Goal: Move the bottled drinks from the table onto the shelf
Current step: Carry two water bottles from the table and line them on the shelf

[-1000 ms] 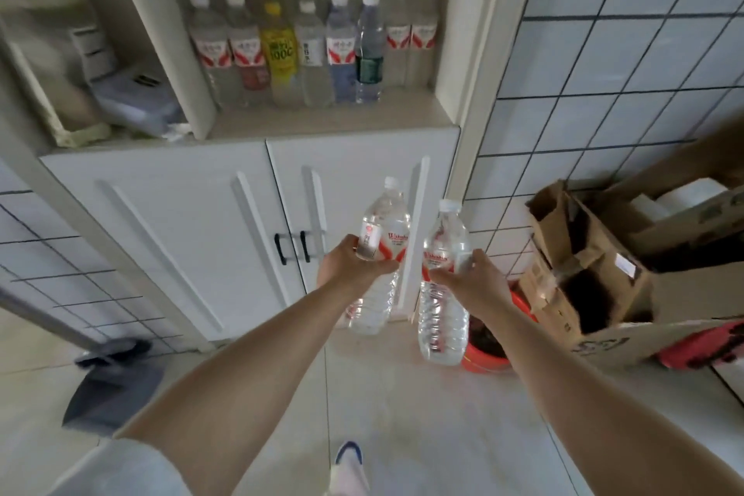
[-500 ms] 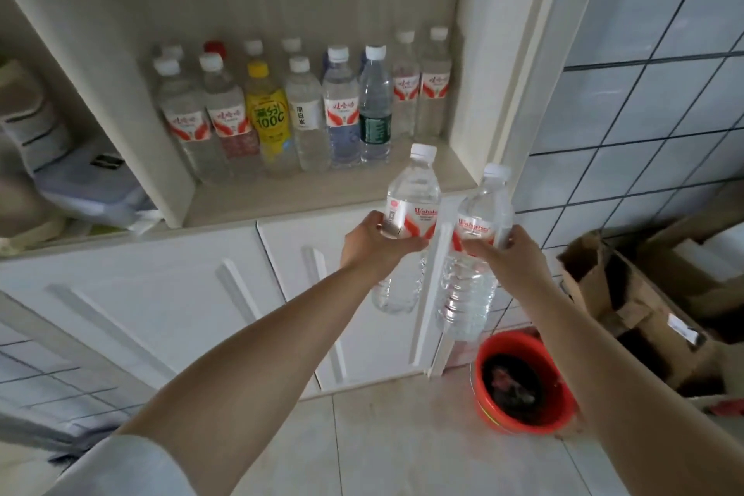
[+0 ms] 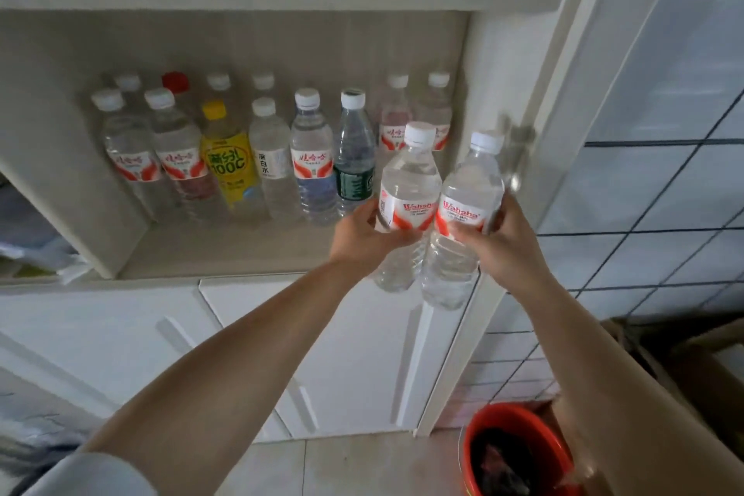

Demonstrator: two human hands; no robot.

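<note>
Two bare forearms extend from the bottom of the frame, both uncovered from elbow to wrist. A pale grey-white short sleeve (image 3: 92,475) shows at the left upper arm. The left hand (image 3: 362,242) and right hand (image 3: 503,250) carry no rings, watch or gloves.
</note>
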